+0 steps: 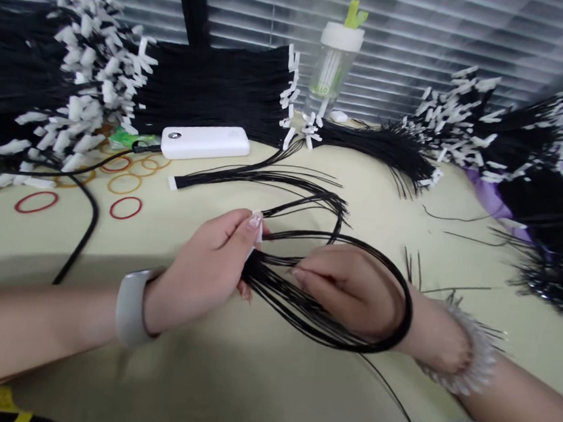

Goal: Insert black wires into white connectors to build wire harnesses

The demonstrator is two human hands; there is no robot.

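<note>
My left hand (213, 257) is closed on the white connectors at one end of a looped black cable bundle (284, 290), near the middle of the view. The strands fan out from it and curve round to the right. Inside that loop, my right hand (353, 289) has its fingers pinched together by some strands; what lies between the fingertips is too small to make out. Behind my hands, another black wire bundle (245, 180) with a white connector at its left end rests on the table.
A white power bank (206, 143) with a black cable lies behind my left hand. Red rubber bands (126, 208) are at the left. A lidded bottle (334, 68) stands at the back, among heaps of black cables (218, 87). More wires lie at the right.
</note>
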